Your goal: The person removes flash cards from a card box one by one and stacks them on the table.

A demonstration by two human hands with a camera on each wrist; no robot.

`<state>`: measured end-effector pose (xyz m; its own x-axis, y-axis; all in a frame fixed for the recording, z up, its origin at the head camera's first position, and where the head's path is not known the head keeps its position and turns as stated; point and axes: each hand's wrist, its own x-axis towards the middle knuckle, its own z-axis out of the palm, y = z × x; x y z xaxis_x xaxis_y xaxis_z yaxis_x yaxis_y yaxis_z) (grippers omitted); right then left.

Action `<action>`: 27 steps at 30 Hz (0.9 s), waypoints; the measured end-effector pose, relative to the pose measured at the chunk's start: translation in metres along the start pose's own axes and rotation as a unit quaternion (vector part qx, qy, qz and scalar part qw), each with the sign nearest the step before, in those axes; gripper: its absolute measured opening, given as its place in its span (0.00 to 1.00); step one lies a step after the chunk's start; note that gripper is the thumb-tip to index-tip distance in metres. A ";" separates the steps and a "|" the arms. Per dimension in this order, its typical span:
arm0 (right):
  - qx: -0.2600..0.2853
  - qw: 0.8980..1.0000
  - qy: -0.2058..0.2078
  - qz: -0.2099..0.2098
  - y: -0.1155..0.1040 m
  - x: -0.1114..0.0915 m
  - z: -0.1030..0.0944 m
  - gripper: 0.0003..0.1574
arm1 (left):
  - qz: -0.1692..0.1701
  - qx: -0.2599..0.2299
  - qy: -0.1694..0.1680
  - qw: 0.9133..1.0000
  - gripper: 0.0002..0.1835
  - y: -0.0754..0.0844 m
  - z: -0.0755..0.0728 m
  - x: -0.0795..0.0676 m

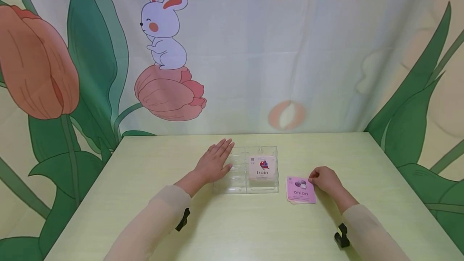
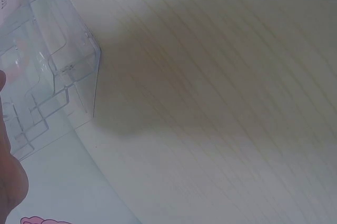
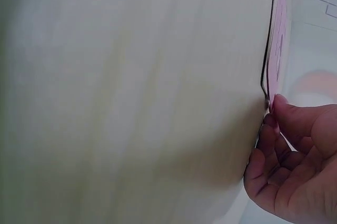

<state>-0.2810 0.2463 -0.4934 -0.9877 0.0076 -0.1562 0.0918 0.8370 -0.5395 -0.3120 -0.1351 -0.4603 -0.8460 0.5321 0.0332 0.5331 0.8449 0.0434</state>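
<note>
A clear plastic tray [image 1: 240, 191] with two side-by-side sections lies on the table. My left hand [image 1: 214, 165], fingers straight, rests over its left section; in the left wrist view only a strip of that hand [image 2: 10, 179] shows beside the tray's corner [image 2: 79, 61]. In the right section sits a pale card [image 1: 267, 177] printed "train" with a red train picture. To the right of the tray, a pink "onion" card [image 1: 301, 197] tops a small stack of cards. Thumb and fingertips of my right hand [image 1: 327, 181] pinch the upper right corner of that pink card [image 3: 279, 56].
The pale wood-grain table [image 1: 253, 228] runs back to a printed cloth [image 1: 246, 59] with tulips and a rabbit. Black wrist straps [image 1: 342, 237] show by both sleeves. The tray's right edge stands close to the card stack.
</note>
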 end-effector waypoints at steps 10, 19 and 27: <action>-0.002 1.000 -0.001 0.011 -0.003 -0.002 -0.001 0.07 | -0.003 0.002 -0.003 1.000 0.39 0.000 0.002 0.001; 0.003 1.000 -0.006 0.008 -0.002 -0.002 -0.003 0.09 | -0.001 -0.002 -0.003 1.000 0.39 0.001 0.001 0.000; 0.022 1.000 -0.003 0.014 -0.009 -0.006 -0.016 0.13 | 0.002 -0.003 -0.002 1.000 0.39 0.000 0.000 0.000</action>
<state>-0.2784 0.2481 -0.4745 -0.9839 0.0279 -0.1763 0.1253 0.8116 -0.5707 -0.3117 -0.1354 -0.4605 -0.8441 0.5354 0.0300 0.5362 0.8426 0.0502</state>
